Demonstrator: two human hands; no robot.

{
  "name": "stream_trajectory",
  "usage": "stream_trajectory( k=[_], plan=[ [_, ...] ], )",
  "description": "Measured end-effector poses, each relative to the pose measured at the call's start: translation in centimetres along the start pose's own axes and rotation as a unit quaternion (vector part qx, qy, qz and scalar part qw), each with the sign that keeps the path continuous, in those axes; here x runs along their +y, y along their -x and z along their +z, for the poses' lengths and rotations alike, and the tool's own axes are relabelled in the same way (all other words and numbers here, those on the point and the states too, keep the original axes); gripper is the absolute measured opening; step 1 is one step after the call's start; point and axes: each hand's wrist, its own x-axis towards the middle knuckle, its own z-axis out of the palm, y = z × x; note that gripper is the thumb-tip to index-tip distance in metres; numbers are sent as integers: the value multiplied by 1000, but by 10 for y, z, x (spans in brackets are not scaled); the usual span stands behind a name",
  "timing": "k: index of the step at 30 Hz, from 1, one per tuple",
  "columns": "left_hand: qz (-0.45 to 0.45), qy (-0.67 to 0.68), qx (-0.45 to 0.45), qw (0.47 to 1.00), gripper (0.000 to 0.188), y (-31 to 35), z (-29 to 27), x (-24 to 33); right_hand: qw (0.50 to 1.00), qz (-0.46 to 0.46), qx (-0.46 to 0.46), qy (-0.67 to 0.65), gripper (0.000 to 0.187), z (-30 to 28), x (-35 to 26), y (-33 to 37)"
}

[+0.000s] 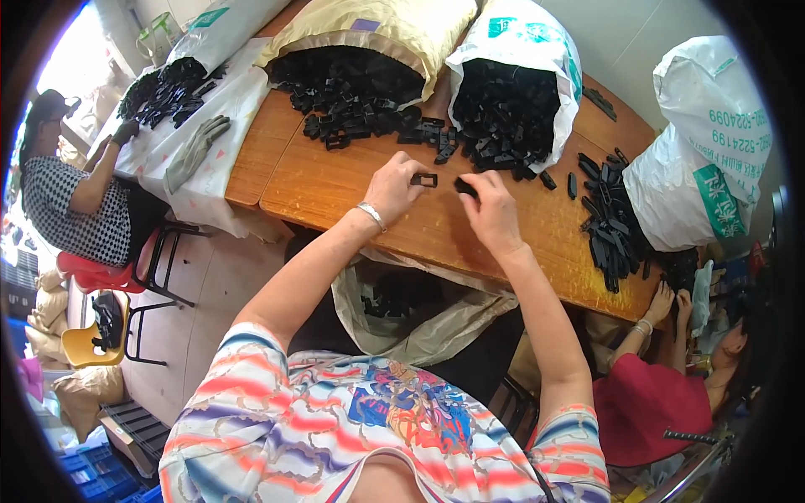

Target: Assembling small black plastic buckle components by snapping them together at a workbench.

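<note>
Far left: white cloth (238, 105), lightly patterned and creased, bearing a limp grey glove (194, 155) of soft, wrinkled fabric. Wooden table (323, 189) begins beside it: orange-brown, grained, flat, seam across the top. Tan sack (377, 23) lies open, its wall crinkled, with angular black parts spilling out onto the wood. Left hand (392, 191), bangle at the wrist: thumb and fingers pinch one end of a black frame piece (426, 179), held above the table. This is a small oblong with an open window through it; probably moulded plastic, so light, stiff and rather smooth. Thin rails look the weakest part; best hold judged to be the solid end or the outer edges. Below, an open pale sack (457, 337) at the lap, limp and folded, dark contents inside. Right hand (493, 208): fingertips closed on a dark piece (466, 188), mostly covered, exact shape cannot be told; likely equally light and hard. Behind it, white sack (513, 38), glossy woven-looking skin, its mouth packed with black parts. Farther right, slim black bars (608, 220), long and blunt-ended, heaped loosely; then a bulging white bag (677, 189), creased, with a green panel.
</note>
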Motion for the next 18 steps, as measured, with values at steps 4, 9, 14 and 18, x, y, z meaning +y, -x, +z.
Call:
stream_trajectory(
  k=[4, 9, 14, 18],
  plan=[
    [10, 70, 1, 998, 27, 9, -6, 21, 997, -51, -1, -55, 24, -4, -34, -7],
    [-109, 319, -112, 935, 28, 15, -9, 25, 995, -91, -24, -43, 24, -7, -41, -4],
    [-114, 382, -131, 908, 41, 29, -4, 13, 990, -102, -69, -62, 25, -3, -48, 4],
    [-166, 431, -178, 869, 48, 36, -13, 26, 993, -65, -85, -49, 26, -4, -41, 14]
  ],
)
